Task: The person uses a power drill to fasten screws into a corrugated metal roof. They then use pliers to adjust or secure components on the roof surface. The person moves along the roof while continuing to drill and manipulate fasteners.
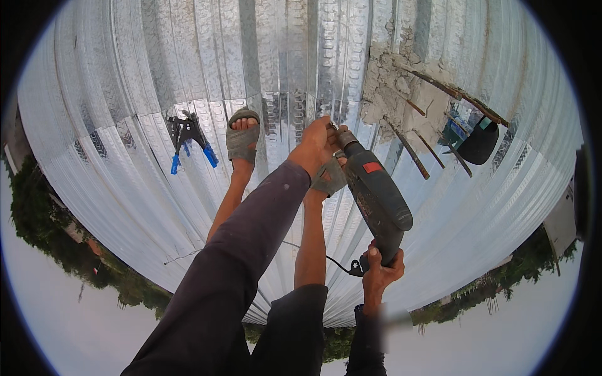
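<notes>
A dark grey power drill (pixel 378 194) with a red patch on its side slants across the middle of the view, its chuck end up and to the left. My left hand (pixel 316 143) is closed around the front end at the chuck, and its fingers hide most of the bit. Lower down, my right hand (pixel 382 274) grips the handle, with the thumb up along it. A black cord (pixel 338 266) leaves the base of the handle and runs left behind my leg. Beneath the drill lies ribbed metal decking (pixel 282 56).
A two-handled tool with blue grips (pixel 210 155) lies on the decking at left. My sandalled feet (pixel 243 141) stand near the drill. At right, rusty bars (pixel 411 150) jut from rough concrete (pixel 389 88), beside a black curved object (pixel 480 143). Trees (pixel 37 219) show beyond the edge.
</notes>
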### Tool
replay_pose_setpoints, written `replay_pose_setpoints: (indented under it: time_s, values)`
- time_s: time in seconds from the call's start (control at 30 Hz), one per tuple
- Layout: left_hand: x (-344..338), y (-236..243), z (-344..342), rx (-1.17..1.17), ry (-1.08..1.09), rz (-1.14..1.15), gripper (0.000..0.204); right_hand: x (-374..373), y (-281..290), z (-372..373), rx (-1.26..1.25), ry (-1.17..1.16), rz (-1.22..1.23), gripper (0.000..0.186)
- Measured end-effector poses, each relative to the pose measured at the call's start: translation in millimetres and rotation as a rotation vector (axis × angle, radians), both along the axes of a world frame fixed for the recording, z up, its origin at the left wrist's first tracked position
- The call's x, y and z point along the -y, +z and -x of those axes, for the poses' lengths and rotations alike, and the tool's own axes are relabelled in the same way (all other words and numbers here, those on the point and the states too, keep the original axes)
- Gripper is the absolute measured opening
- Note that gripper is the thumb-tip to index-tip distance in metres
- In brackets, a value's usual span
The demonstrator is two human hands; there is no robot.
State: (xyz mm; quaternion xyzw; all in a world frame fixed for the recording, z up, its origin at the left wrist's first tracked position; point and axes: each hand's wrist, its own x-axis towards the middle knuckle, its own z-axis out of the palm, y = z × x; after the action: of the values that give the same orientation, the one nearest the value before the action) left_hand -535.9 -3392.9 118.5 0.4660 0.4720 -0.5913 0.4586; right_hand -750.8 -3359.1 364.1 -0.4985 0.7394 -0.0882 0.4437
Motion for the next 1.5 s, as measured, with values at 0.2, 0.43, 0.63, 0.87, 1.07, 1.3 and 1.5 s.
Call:
replay_pose_setpoints:
  time_s: [0.2,0.43,0.63,0.87,1.07,1.3,1.5]
  values:
    - [-4.5,-41.1,24.5,-0.147,0.228,0.036,0.037,-3.4,-12.7,-7.1,-0.106,0.618,0.184,0.053]
    - [-4.6,71.6,7.2,-0.268,-0.220,0.148,0.049,-8.9,-40.8,-1.0,-0.126,0.804,0.328,0.054]
    - [-12.8,75.2,7.2,-0.209,-0.241,0.279,0.039,-5.4,-43.1,-31.1,-0.038,0.459,-0.097,0.061]
    - [-8.1,74.7,6.9,-0.198,-0.258,0.287,0.036,-1.6,-48.0,-38.5,-0.013,0.509,-0.072,0.065]
    - [-4.0,74.7,13.7,-0.176,-0.177,0.202,0.034,4.1,-59.3,-42.3,-0.353,0.755,0.385,0.070]
    - [-2.0,75.4,13.5,-0.158,-0.231,0.227,0.033,-8.4,-60.0,-46.5,-0.309,0.503,0.170,0.072]
    - [-15.8,69.3,11.7,-0.182,-0.255,0.248,0.042,3.0,-50.3,-45.6,0.022,0.307,-0.349,0.077]
